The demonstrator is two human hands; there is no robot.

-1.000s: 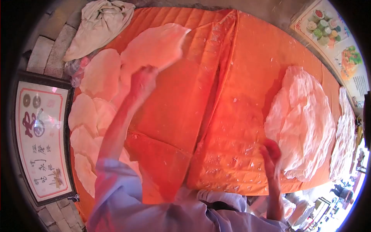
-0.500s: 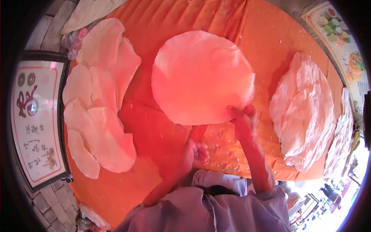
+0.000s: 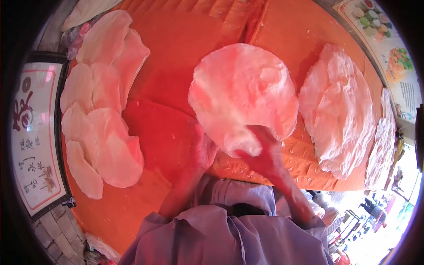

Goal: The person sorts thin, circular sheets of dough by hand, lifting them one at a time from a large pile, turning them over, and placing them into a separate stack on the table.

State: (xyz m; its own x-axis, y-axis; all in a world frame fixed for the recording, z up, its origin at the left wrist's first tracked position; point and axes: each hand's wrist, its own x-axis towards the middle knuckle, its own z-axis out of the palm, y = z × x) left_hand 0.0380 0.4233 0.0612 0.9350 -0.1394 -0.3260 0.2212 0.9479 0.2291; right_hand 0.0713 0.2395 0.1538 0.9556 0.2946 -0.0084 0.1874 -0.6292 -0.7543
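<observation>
A thin, pale round dough sheet (image 3: 243,97) lies in front of me over the orange cloth, its top uneven and bubbled. On its near right edge rests my right hand (image 3: 267,152), thumb and fingers spread apart with dough showing between them. My left hand (image 3: 205,148) is by the sheet's lower left edge, open and holding nothing, its fingers stretched forward. To the left, several smooth dough sheets (image 3: 115,148) overlap in a long row. A pile of wrinkled sheets (image 3: 340,115) lies to the right.
The orange cloth (image 3: 163,53) covers the work surface and shows small pale crumbs. Along the left edge stands a framed sign (image 3: 42,145) with brush writing. A printed food poster (image 3: 384,44) is at the upper right. More wrinkled sheets (image 3: 383,141) lie beyond the right pile.
The round sheet has moved right and nearer, and its smooth face has given way to a bubbled one. My right hand has opened on it; my left hand has come forward to its edge.
</observation>
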